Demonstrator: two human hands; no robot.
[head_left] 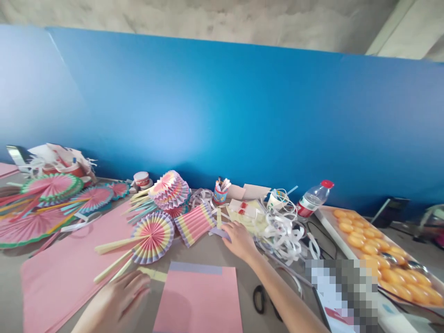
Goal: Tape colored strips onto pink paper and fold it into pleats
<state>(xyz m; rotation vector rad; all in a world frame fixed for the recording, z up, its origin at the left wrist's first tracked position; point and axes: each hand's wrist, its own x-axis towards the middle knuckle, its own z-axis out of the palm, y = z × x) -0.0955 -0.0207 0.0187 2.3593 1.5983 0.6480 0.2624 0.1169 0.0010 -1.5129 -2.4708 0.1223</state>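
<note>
My right hand [240, 241] reaches forward over the table, thumb and fingers closed on a purple paper strip [219, 232]. Just left of it lies a pleated pink, yellow and purple paper piece [196, 224]. My left hand [120, 296], slightly blurred, hovers low on the left with fingers loosely apart and nothing visible in them. Near its fingertips is a pale yellow paper strip [154, 274]. Between my hands lies a pink paper sheet [199, 300] with a purple strip [196, 268] along its far edge. A round folded paper fan [153, 238] with pale yellow sticks rests beyond my left hand.
Black scissors [259, 299] lie beside my right forearm. Curled white paper strips [282, 233], a plastic bottle [314, 200] and a pen cup [220, 193] stand behind. At right is a tray [342, 238] of orange-yellow rounded items. More fans [52, 187] and large pink paper [69, 273] lie left.
</note>
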